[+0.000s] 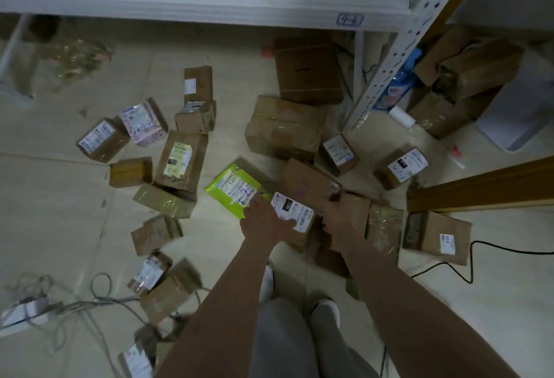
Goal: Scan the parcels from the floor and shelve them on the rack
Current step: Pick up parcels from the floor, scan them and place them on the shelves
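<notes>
Box [295, 212] shown between the hands, long axis slanting away; left hand [263, 218] laid on it, right hand [338, 223] beside it; grasps cannot be told

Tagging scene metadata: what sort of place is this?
Likely a parcel pickup point or courier storeroom. Taped cardboard parcels with shipping labels lie scattered on the tiled floor, several bearing handwritten codes, and a white slotted metal rack with a code tag on its shelf edge stands over them.

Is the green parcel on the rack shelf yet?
No, the green parcel lies on the floor beside the left hand.
</notes>
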{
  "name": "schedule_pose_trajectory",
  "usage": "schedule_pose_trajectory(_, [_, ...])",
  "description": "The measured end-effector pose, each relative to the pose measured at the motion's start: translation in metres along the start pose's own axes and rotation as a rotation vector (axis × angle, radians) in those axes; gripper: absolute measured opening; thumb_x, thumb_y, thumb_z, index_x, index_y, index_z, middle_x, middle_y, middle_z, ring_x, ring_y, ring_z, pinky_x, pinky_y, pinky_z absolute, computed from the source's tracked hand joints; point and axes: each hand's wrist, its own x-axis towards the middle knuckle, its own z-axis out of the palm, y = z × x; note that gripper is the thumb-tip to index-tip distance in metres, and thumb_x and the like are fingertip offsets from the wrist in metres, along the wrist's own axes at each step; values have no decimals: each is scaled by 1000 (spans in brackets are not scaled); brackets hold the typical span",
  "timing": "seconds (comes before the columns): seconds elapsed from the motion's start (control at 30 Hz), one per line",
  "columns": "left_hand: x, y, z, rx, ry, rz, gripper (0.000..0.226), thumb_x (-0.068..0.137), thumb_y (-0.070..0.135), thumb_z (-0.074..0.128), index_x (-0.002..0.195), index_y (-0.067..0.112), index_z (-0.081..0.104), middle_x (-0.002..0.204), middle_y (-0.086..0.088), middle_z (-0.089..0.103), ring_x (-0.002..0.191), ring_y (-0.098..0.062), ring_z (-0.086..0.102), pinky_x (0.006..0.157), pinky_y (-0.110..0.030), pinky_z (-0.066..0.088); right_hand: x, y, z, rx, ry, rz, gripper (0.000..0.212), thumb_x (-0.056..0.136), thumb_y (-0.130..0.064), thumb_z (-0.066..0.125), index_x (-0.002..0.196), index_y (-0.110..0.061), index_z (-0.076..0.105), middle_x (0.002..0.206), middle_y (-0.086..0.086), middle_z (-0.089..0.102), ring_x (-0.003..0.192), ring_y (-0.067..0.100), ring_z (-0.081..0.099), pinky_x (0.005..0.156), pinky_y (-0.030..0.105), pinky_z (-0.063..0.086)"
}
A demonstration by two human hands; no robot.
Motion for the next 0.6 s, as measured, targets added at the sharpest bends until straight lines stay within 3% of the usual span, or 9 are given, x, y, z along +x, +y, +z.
schedule_pose_trajectory(0.07, [17, -2, 30, 67, 37, 23, 105, 74, 67, 73, 147, 5, 29, 144, -12, 43, 133, -33, 43, 103, -42, 40, 20, 11, 6, 81, -20, 54, 30, 104, -36, 46, 102, -11, 61, 105, 12, 61, 92, 22, 57, 93, 40, 45])
schedule_pose_trajectory(0.13, [32, 0, 59, 138, 38, 43, 126, 67, 73, 75, 153, 1, 18, 150, -17, 36, 139, -36, 37, 108, -44, 37, 46, 28, 12, 146, -20, 112, 51, 103, -50, 41, 126, -7, 58, 122, 15, 61, 114, 32, 57, 105, 45, 42])
schedule_pose_trajectory(0.17, [37, 2, 72, 171, 27, 56, 134, 65, 75, 76, 155, 0, 9, 155, -21, 28, 143, -38, 30, 112, -46, 34, 57, 35, 13, 166, -26, 126, 57, 101, -56, 39, 133, -11, 54, 127, 15, 58, 116, 34, 55, 106, 46, 41])
schedule_pose_trajectory(0.27, [56, 10, 106, 236, -26, 46, 151, 62, 77, 77, 156, 2, -14, 162, -30, -1, 150, -47, 6, 116, -61, 20, 88, 50, 12, 247, -18, 148, 48, 98, -62, 41, 123, -21, 52, 126, 13, 56, 101, 29, 52, 99, 44, 44])
schedule_pose_trajectory(0.33, [69, 16, 123, 307, -18, 21, 156, 59, 76, 79, 154, 4, -22, 160, -33, -12, 148, -54, -5, 112, -70, 19, 104, 57, 8, 271, -14, 166, 56, 95, -62, 47, 131, -20, 51, 135, 11, 53, 111, 30, 53, 100, 44, 44])
schedule_pose_trajectory(0.43, [81, 19, 131, 388, 28, -13, 152, 64, 71, 80, 154, 6, -25, 159, -36, -10, 148, -55, 1, 111, -69, 26, 115, 62, 1, 319, -15, 172, 69, 94, -60, 51, 148, -18, 41, 146, 11, 47, 129, 33, 48, 102, 43, 41])
schedule_pose_trajectory(0.6, [68, 8, 105, 430, 31, -33, 153, 61, 75, 77, 154, 12, -25, 157, -34, 4, 145, -48, 15, 110, -56, 28, 94, 59, -13, 419, -15, 166, 58, 99, -47, 49, 146, -13, 43, 143, 13, 49, 127, 33, 49, 106, 43, 40])
